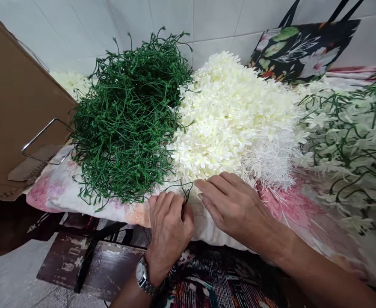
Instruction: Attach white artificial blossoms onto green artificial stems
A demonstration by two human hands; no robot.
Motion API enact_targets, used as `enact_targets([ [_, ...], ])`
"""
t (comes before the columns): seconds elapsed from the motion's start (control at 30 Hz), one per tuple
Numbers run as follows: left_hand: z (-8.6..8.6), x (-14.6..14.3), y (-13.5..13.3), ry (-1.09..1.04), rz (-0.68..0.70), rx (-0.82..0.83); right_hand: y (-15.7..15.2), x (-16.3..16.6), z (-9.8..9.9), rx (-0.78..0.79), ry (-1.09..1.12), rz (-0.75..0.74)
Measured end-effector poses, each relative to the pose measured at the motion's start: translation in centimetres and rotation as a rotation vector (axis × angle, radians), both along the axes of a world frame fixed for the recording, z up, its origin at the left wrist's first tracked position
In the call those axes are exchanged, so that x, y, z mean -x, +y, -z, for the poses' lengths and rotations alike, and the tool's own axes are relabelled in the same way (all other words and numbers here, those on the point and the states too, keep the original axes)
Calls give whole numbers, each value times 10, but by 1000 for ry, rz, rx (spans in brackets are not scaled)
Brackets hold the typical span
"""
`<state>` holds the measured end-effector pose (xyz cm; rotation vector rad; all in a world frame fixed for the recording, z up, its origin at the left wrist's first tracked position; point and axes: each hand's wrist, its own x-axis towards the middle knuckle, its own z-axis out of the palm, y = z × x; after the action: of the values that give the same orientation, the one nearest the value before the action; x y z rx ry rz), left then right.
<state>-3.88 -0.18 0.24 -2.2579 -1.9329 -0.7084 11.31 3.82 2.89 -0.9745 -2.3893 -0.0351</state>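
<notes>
Hands meet at the near edge of a flowered cushion (59, 192) that carries the piles. The left hand (170, 229), with a wristwatch (143, 276) on its wrist, is curled shut, its fingers pressed together around a thin green stem (185, 190) whose sprigs rise just above the knuckles. The right hand (231, 203) lies flat and spread beside it, fingers extended toward the left, fingertips just beside the stem and touching the lower rim of the heap of white flower heads (232, 119); it pinches nothing that can be seen.

The stem sits between the two hands, at the near edge of the cushion, just below where the tangle of green stems (126, 124) meets the white heap. That green tangle fills the cushion's left part; the white heads fill its middle. Finished sprays with white blossoms (348, 145) lie toward the right edge. A cardboard box (11, 98) stands at the left, and a floral bag (303, 51) leans at the far wall.
</notes>
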Motion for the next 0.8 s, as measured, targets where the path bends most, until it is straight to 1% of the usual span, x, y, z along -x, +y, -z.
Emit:
enact_targets([
  [0.13,4,4,-5,-121,95,-128,5,12,-1,-6,-101,16],
  [0.23,8,5,-7,-177,135,-162,6,15,5,8,-103,25],
  [0.3,10,7,-9,-214,135,-169,7,14,8,4,-75,-8],
  [0.4,11,10,-11,-243,153,-194,7,10,9,22,-6,-51],
  [0.5,8,13,-14,-234,145,-273,2,6,6,79,91,-41],
  [0.63,-2,14,-14,-228,124,-385,-10,2,4,120,306,1],
  [0.7,-6,14,-11,-270,133,-382,-15,0,6,150,410,41],
  [0.8,-9,15,-3,-277,121,-361,-21,-6,9,178,474,132],
])
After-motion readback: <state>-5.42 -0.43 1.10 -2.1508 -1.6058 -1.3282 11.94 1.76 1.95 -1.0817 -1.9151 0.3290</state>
